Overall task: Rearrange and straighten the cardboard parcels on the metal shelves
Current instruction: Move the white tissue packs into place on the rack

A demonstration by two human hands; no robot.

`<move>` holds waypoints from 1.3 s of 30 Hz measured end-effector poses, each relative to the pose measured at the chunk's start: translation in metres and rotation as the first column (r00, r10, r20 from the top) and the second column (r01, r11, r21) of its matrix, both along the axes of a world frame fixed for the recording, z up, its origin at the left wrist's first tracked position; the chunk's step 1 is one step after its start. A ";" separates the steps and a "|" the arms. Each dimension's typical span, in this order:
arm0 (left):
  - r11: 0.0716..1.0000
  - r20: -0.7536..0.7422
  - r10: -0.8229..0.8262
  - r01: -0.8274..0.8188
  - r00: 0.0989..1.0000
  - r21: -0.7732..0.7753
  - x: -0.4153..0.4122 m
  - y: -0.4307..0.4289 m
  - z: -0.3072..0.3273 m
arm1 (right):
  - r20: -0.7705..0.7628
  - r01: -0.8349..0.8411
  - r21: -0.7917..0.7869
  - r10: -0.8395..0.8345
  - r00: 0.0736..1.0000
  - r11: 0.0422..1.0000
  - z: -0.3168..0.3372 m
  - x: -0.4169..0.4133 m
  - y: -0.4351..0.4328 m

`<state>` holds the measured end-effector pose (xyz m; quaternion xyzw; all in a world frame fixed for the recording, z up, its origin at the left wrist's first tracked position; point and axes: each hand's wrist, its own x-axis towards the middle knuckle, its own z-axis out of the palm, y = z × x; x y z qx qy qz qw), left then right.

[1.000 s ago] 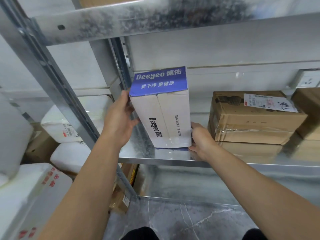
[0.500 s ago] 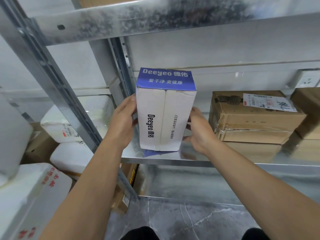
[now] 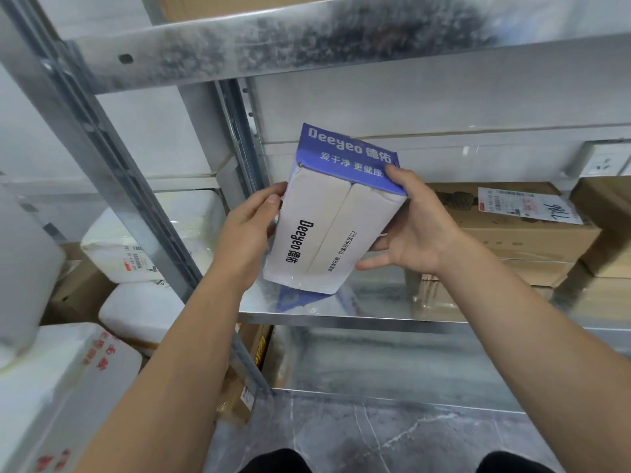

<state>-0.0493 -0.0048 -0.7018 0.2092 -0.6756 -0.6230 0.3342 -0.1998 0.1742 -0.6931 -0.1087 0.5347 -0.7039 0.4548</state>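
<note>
- We lose the fingers of the left grip [image 3: 249, 233] behind the Deeyeo box [image 3: 324, 227].
- The label [image 3: 526, 206] on the brown parcel [image 3: 512, 233] prints too small for us to read.
- The picture's right edge cuts off the far-right parcel [image 3: 611, 216].

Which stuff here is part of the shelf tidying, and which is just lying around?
Job in hand:
Deeyeo box, tilted, gripped by left hand and right hand
labelled brown parcel
metal shelf

Lying about:
white packages left of the rack
wall socket
cartons below the shelf
</note>
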 end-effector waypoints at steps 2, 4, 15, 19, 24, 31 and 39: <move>0.998 0.023 0.055 -0.056 0.998 0.042 -0.001 -0.007 -0.009 | 0.031 0.042 -0.043 -0.041 0.999 0.998 -0.004 -0.004 0.003; 0.993 0.102 0.117 -0.117 0.988 -0.011 -0.001 -0.010 -0.020 | 0.070 0.063 -0.089 -0.057 0.996 0.994 -0.011 -0.008 0.006; 0.919 0.156 0.225 -0.263 0.962 0.294 0.005 -0.018 -0.050 | 0.263 0.177 -0.174 -0.127 0.956 0.969 -0.042 -0.007 0.004; 0.852 0.086 0.287 -0.296 0.954 0.431 0.008 -0.024 -0.055 | 0.327 0.270 -0.185 -0.200 0.924 0.945 -0.051 -0.006 0.005; 0.764 -0.014 0.301 -0.232 0.954 0.602 0.012 -0.024 -0.058 | 0.390 0.307 -0.205 -0.210 0.896 0.929 -0.060 -0.005 0.007; 0.797 -0.009 0.154 -0.118 0.988 0.592 0.021 -0.018 -0.062 | 0.443 0.350 -0.175 -0.243 0.863 0.920 -0.075 0.001 0.004; 0.828 -0.175 0.094 0.021 0.980 0.560 0.023 -0.021 -0.054 | 0.118 0.411 -0.016 -0.406 0.906 0.912 -0.082 0.005 -0.001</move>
